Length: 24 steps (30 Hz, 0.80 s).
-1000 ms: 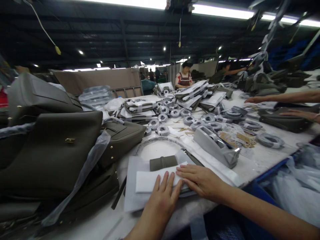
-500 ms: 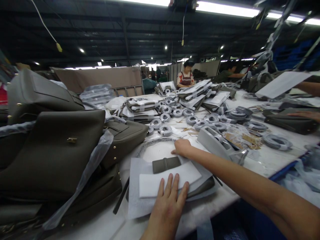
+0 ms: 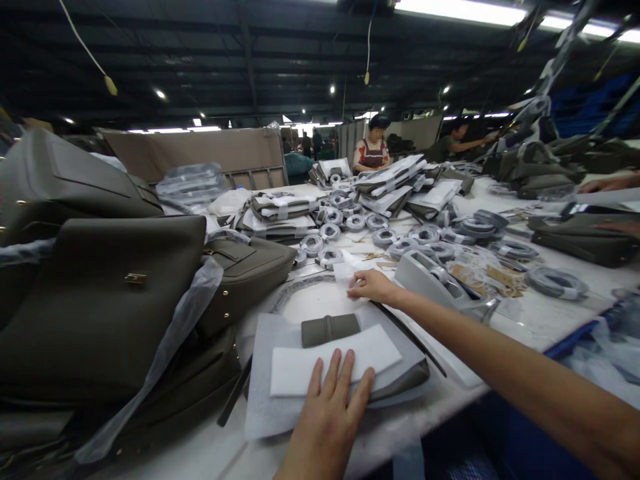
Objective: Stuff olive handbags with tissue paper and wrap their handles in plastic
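My left hand (image 3: 327, 407) lies flat with fingers spread on a white foam sheet (image 3: 290, 377). The foam sits on translucent wrapping paper (image 3: 260, 407), over a flat olive bag (image 3: 413, 379) whose edge shows at the right. Just beyond the foam is an olive leather piece with a raised band (image 3: 330, 330). My right hand (image 3: 375, 287) pinches a small, thin white sheet (image 3: 344, 272) beside the plastic-wrapped handle (image 3: 300, 287), which arches above the bag. A dark strap (image 3: 410, 337) runs along the right side of the paper.
Large olive handbags (image 3: 110, 307) crowd the left. A grey tape dispenser (image 3: 430, 283) stands right of my right hand. Behind lie several wrapped strap coils (image 3: 355, 223) and stacked flat bags (image 3: 283, 210). A co-worker (image 3: 373, 150) is across the table; another person's hand (image 3: 613, 183) is at right.
My right hand has moved slightly up and right, and a thin white sheet now shows in its fingers. At far right, the co-worker's white sheet has come down toward the bag.
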Available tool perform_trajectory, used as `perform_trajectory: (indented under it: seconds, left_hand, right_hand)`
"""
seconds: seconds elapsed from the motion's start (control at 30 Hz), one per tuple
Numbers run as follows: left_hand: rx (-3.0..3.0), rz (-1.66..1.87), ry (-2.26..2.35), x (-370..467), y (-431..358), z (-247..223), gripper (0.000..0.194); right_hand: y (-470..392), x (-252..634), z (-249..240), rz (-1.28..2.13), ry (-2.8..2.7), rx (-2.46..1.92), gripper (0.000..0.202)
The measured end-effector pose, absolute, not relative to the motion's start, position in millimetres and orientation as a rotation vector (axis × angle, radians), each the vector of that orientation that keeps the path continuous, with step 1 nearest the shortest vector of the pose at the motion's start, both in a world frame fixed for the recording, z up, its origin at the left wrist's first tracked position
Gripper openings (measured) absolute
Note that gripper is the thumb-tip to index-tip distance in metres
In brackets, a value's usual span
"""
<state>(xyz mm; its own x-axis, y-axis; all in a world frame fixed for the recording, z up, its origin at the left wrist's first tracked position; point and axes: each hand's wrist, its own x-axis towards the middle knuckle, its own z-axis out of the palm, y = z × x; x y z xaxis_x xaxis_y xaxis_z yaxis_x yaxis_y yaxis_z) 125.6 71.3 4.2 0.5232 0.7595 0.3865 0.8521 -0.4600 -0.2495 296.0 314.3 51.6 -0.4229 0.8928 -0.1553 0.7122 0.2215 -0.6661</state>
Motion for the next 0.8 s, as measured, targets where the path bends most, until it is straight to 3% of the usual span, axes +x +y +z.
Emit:
perform_trajectory:
  seconds: [0.47,0.63,0.8]
  left_hand:
    - [-2.395,-0.230,-1.336,125.6,70.0,13.4,0.074]
    - [-2.398,-0.256,-1.319,124.8,70.9,10.3,0.072]
    - [-2.411,-0.276,-1.340,125.9,72.5,5.9,0.071]
  right_hand:
    - [337.0,299.4,87.4,0.995,-1.762,-1.158,0.020]
    - [282.7,317.0,116.1,0.927,-1.845,-1.107,0.022]
    - [206.3,357.1,104.0,0.631,-2.151,-1.027,0.022]
